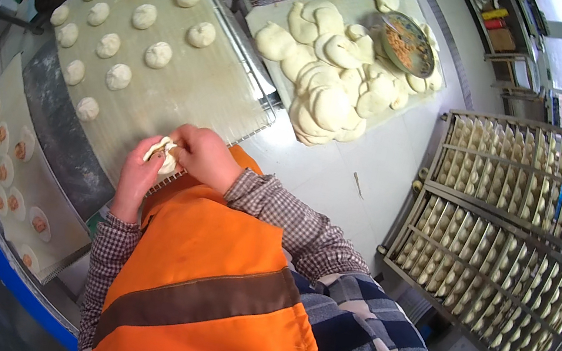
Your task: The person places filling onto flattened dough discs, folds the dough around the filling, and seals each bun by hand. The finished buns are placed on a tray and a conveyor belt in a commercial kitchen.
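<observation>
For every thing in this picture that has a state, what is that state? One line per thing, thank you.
left hand: cupped under the dough piece
right hand: pinching the dough piece shut
dough piece: half closed, held between both hands
tray: partly filled with shaped dough balls
metal bowl: tilted, holding orange filling
flat dough rounds: heaped, unfilled
rack: full

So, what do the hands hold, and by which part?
Both the left hand and right hand hold one dough piece; the fingers pinch its top edge.
</observation>
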Demonstrator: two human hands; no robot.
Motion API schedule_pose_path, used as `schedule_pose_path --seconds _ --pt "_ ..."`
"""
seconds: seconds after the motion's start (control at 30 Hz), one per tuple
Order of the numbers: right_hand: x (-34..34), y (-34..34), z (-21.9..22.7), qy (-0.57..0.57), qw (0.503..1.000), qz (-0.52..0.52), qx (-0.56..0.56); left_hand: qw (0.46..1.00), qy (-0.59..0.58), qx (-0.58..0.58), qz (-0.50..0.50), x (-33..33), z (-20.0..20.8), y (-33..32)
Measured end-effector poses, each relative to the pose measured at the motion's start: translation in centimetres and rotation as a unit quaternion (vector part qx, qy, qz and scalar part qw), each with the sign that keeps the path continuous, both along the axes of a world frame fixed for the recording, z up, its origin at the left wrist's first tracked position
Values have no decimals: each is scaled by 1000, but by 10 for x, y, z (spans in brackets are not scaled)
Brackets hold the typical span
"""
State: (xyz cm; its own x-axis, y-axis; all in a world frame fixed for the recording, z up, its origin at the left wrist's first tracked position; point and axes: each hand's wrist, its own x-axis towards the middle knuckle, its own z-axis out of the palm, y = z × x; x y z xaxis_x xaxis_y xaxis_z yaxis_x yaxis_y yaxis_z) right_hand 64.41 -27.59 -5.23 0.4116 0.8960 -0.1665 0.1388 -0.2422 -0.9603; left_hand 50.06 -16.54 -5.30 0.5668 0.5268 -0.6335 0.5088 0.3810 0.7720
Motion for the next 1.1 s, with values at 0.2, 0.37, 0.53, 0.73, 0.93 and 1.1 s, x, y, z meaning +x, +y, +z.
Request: schedule_pose_path --seconds 0.2,0.37,0.53,0.73,0.93,1.1 --pt "6 -7 3 -130 990 19 59 981 130 -10 -145 19 6 15" --pt "14 -10 2 8 999 -33 -7 992 -94 -39 -74 23 10 11" --pt "12 -6 1 -215 970 1 110 985 -94 -141 43 22 6 3" --pt "15 -5 -8 -30 999 -8 21 992 -87 -11 -90 29 7 7" --pt "18 -2 -11 70 993 -86 45 982 -170 -37 74 31 2 -3" --pt "22 0 -7 22 997 -67 29 971 -175 -36 158 35 -12 -16"
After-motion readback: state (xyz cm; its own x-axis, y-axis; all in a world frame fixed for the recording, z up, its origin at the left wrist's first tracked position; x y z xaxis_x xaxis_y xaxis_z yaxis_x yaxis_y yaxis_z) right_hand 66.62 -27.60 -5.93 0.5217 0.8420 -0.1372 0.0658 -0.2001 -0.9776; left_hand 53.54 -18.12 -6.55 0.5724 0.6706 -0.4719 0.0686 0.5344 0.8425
